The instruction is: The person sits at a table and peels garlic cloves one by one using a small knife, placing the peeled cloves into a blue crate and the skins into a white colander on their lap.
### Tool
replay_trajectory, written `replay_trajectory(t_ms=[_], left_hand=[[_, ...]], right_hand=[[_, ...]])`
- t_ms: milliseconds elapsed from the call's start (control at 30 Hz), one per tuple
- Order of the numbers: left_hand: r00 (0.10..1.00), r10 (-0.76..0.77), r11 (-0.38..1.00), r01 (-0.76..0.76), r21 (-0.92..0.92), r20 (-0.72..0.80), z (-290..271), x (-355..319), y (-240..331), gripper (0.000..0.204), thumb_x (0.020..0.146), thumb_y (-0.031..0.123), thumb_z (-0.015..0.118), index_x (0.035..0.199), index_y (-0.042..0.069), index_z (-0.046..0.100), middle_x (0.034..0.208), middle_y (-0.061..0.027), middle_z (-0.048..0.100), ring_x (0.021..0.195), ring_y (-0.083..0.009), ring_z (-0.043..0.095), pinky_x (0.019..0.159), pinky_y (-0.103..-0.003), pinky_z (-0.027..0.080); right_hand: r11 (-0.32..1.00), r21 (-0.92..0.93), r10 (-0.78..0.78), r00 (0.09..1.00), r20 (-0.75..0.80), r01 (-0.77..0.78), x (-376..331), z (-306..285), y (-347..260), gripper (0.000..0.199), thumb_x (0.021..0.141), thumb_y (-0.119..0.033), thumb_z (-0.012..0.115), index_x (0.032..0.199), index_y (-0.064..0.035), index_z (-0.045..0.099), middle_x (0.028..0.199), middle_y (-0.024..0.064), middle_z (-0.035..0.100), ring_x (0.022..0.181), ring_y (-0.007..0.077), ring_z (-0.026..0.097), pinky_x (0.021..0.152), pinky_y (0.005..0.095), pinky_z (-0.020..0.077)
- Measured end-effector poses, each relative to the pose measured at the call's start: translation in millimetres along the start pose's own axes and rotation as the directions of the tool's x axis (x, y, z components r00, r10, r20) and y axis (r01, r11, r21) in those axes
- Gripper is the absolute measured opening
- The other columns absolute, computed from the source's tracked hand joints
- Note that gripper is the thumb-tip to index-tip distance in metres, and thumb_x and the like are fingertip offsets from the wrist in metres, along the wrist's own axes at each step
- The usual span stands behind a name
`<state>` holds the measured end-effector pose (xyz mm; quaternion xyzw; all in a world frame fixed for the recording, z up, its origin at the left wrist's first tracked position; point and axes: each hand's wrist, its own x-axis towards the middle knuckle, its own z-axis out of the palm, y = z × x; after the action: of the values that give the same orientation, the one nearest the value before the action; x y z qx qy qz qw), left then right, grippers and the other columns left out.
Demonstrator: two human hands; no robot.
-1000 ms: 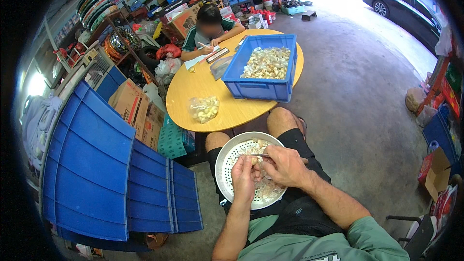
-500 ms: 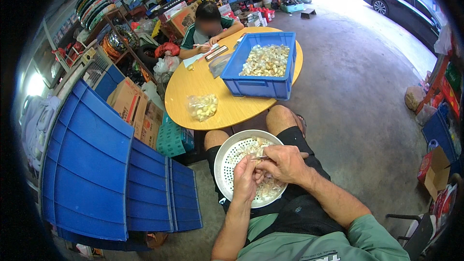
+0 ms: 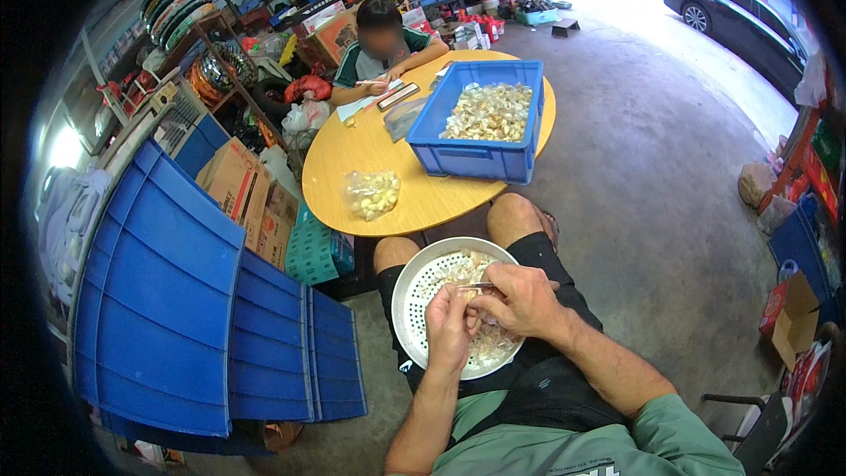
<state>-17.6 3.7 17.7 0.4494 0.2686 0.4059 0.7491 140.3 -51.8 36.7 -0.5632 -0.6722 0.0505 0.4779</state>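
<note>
While your left hand (image 3: 449,326) pinches a small pale clove (image 3: 471,294) between thumb and fingertips, your right hand (image 3: 524,301) curls around a slim knife (image 3: 477,286), its blade across the piece. Change over the last second: your two hands draw closer together, and the right thumb and fingers come in over the clove, so less of it shows than a second ago. Reading: the work is at close blade contact, and this piece is likely not finished; neither hand lets go. Exact cut line cannot be told, as your fingers hide it.

Position: the clove sits over the perforated metal bowl (image 3: 414,322) on your lap, with papery scraps (image 3: 490,353) beneath your hands. Unchanged: the clear bag of pale pieces (image 3: 377,197) lies on the round table (image 3: 330,167), and the blue crate (image 3: 458,159), heaped with more, stands at the table's right side. Across from you, another person (image 3: 381,46) bends over papers. Judgement: your supply is untouched in this interval; only the piece in hand advances.
</note>
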Motion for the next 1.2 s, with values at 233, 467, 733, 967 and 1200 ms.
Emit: replay_trajectory(t_ms=[233,467,733,967,1200], left_hand=[[0.997,0.060,0.996,-0.058,0.067,-0.037,-1.0,-0.1,-1.5,0.022,0.109,0.021,0.053,0.091,0.008,0.055,0.069,0.0033,0.054,0.053,-0.0019,0.041,0.046,-0.018,0.033],[0.997,0.063,0.993,-0.058,0.098,-0.041,0.3,0.3,-0.5,0.023,0.109,0.021,0.053,0.090,0.008,0.055,0.068,0.0035,0.053,0.052,-0.0021,0.041,0.045,-0.019,0.033],[0.998,0.034,0.998,-0.031,0.051,-0.059,5.9,-0.6,3.5,0.020,0.108,0.020,0.054,0.092,0.008,0.055,0.071,0.0016,0.056,0.053,-0.0036,0.045,0.047,-0.020,0.037],[0.996,0.071,0.997,-0.069,0.043,-0.048,5.0,0.7,0.1,0.020,0.108,0.020,0.054,0.092,0.008,0.054,0.071,0.0005,0.056,0.053,-0.0044,0.046,0.047,-0.020,0.037],[0.999,0.037,0.999,-0.038,-0.033,-0.016,2.4,0.1,2.8,0.015,0.107,0.016,0.052,0.101,0.004,0.058,0.078,-0.0027,0.061,0.060,-0.0069,0.052,0.053,-0.021,0.042]], right_hand=[[1.000,-0.004,-0.002,0.999,0.052,0.002,-1.3,2.3,2.2,0.034,0.090,-0.032,0.074,0.086,-0.0008,0.062,0.079,0.0169,0.067,0.072,0.0341,0.069,0.065,0.0440,0.0553],[1.000,0.015,0.009,1.000,0.016,-0.009,-1.8,2.4,2.6,0.034,0.090,-0.032,0.073,0.085,-0.0004,0.062,0.079,0.0188,0.067,0.073,0.0369,0.069,0.065,0.0456,0.0539],[0.999,0.039,0.033,0.999,-0.005,-0.033,-2.9,2.0,1.8,0.036,0.090,-0.034,0.073,0.083,-0.0004,0.063,0.079,0.0187,0.069,0.072,0.0372,0.069,0.063,0.0460,0.0544],[0.998,0.025,0.055,0.998,0.022,-0.055,-3.8,0.6,-0.1,0.034,0.089,-0.033,0.073,0.085,-0.0007,0.066,0.081,0.0196,0.071,0.075,0.0372,0.071,0.066,0.0459,0.0562],[0.997,0.054,0.060,0.998,-0.010,-0.059,-3.9,2.5,-0.8,0.029,0.089,-0.030,0.073,0.087,-0.0017,0.067,0.083,0.0195,0.071,0.076,0.0378,0.071,0.066,0.0467,0.0561]])
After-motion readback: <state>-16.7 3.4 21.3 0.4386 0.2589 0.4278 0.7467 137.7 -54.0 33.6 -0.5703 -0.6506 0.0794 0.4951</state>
